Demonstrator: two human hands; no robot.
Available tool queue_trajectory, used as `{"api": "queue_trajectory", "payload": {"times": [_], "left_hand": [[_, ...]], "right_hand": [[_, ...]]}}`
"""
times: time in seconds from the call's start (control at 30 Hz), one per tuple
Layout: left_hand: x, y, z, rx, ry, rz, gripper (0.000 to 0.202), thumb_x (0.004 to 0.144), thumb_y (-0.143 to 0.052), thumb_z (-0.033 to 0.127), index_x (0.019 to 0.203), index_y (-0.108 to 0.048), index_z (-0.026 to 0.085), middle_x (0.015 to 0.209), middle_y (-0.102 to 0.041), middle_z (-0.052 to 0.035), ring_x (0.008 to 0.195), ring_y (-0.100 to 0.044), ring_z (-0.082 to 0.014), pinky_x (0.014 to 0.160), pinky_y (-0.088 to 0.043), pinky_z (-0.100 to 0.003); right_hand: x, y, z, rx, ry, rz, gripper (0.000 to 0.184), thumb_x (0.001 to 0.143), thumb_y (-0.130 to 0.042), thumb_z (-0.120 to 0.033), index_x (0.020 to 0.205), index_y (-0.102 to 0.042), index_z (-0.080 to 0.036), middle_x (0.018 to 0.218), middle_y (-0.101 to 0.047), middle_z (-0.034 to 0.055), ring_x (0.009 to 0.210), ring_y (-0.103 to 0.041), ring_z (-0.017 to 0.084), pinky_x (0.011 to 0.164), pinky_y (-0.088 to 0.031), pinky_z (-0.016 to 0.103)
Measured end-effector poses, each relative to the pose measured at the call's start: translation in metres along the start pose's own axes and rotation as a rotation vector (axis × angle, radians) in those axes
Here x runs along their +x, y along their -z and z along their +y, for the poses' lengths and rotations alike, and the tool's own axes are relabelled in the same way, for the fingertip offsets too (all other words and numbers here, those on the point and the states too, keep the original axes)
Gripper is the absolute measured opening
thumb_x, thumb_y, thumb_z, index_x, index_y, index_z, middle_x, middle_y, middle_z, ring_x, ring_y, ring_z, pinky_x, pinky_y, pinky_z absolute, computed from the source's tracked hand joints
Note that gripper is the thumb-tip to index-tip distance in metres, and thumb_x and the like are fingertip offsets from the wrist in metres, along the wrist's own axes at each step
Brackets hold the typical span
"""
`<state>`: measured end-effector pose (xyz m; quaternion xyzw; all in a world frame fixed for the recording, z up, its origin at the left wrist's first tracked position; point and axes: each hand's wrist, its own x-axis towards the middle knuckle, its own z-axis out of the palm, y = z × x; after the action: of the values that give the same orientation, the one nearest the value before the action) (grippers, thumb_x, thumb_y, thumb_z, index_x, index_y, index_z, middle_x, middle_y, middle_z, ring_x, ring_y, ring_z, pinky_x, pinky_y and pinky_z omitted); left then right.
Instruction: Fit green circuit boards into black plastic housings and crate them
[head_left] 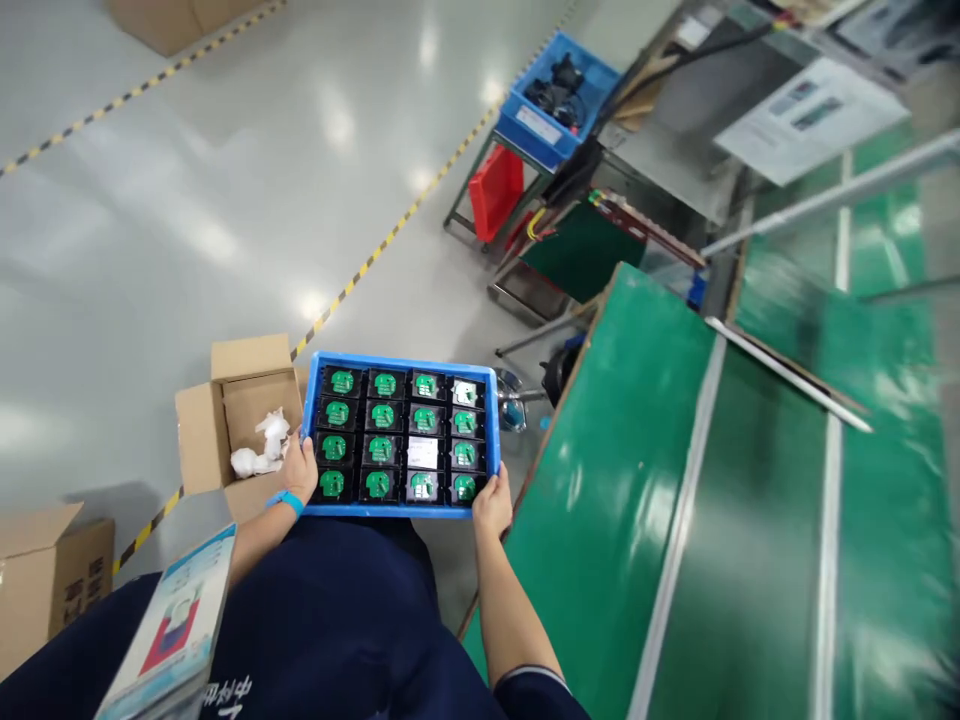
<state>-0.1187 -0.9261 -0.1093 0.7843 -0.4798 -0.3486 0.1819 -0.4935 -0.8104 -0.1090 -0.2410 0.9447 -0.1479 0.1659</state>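
Note:
Between my hands is a blue plastic tray [405,512], carried in front of my body. Inside it, rows of black units [379,448] each show a green circuit board, and a white label [422,453] covers one of them. My left hand [299,468], with a blue band at the wrist, is closed on the tray's left side. At the lower right corner, my right hand [493,502] grips the rim. The fingers of both hands are partly hidden beneath the tray.
An open cardboard box [259,400] with white wrapping sits on the floor at left. Another carton [56,580] is lower left. A green-topped workbench [622,450] runs along my right. Farther off, a blue bin [536,125] rests on a stand above a red bin [496,193].

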Motion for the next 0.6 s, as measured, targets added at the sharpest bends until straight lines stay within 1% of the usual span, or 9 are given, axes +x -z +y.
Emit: {"api": "queue_trajectory", "payload": {"times": [0.13, 0.27, 0.37, 0.43, 0.5, 0.6], "left_hand": [[-0.004, -0.025, 0.029, -0.056, 0.089, 0.068, 0.05, 0.1, -0.052, 0.047, 0.142, -0.051, 0.02, 0.14, -0.057, -0.0136, 0.127, -0.057, -0.0291, 0.109, -0.046, -0.057], [-0.007, -0.054, 0.065, -0.097, 0.187, 0.127, 0.049, 0.1, -0.053, 0.047, 0.14, -0.053, 0.019, 0.142, -0.057, -0.0137, 0.127, -0.057, -0.029, 0.108, -0.047, -0.056], [-0.006, -0.077, 0.096, -0.122, 0.254, 0.155, 0.048, 0.1, -0.053, 0.047, 0.139, -0.053, 0.019, 0.142, -0.057, -0.0135, 0.126, -0.058, -0.0283, 0.108, -0.047, -0.055], [-0.003, -0.094, 0.119, -0.137, 0.295, 0.166, 0.047, 0.1, -0.052, 0.047, 0.138, -0.054, 0.02, 0.14, -0.058, -0.0133, 0.123, -0.059, -0.0275, 0.107, -0.048, -0.054], [0.003, -0.109, 0.142, -0.154, 0.33, 0.172, 0.046, 0.101, -0.052, 0.047, 0.138, -0.054, 0.02, 0.138, -0.059, -0.0134, 0.121, -0.061, -0.0267, 0.106, -0.049, -0.053], [0.014, -0.13, 0.177, -0.182, 0.368, 0.182, 0.048, 0.101, -0.051, 0.046, 0.141, -0.051, 0.02, 0.136, -0.06, -0.014, 0.118, -0.062, -0.0263, 0.103, -0.051, -0.052]], "right_hand": [[0.058, 0.011, -0.019, -0.076, 0.082, -0.05, 0.064, 0.098, -0.024, -0.046, 0.152, -0.047, -0.022, 0.136, -0.065, 0.0163, 0.106, -0.068, 0.035, 0.087, -0.052, 0.045], [0.127, 0.021, -0.045, -0.159, 0.177, -0.096, 0.063, 0.098, -0.025, -0.046, 0.153, -0.046, -0.023, 0.136, -0.065, 0.0174, 0.105, -0.069, 0.037, 0.084, -0.054, 0.047], [0.181, 0.028, -0.07, -0.218, 0.231, -0.127, 0.063, 0.097, -0.026, -0.044, 0.154, -0.045, -0.023, 0.134, -0.065, 0.0189, 0.103, -0.07, 0.04, 0.082, -0.055, 0.051], [0.216, 0.031, -0.088, -0.247, 0.268, -0.14, 0.063, 0.097, -0.027, -0.042, 0.154, -0.044, -0.022, 0.137, -0.064, 0.0192, 0.107, -0.069, 0.042, 0.084, -0.054, 0.053], [0.248, 0.035, -0.108, -0.267, 0.305, -0.145, 0.062, 0.097, -0.028, -0.04, 0.155, -0.044, -0.023, 0.139, -0.062, 0.0187, 0.113, -0.067, 0.043, 0.088, -0.053, 0.055], [0.292, 0.038, -0.138, -0.295, 0.344, -0.144, 0.06, 0.097, -0.03, -0.038, 0.155, -0.044, -0.026, 0.141, -0.061, 0.0178, 0.115, -0.067, 0.043, 0.09, -0.053, 0.056]]}}
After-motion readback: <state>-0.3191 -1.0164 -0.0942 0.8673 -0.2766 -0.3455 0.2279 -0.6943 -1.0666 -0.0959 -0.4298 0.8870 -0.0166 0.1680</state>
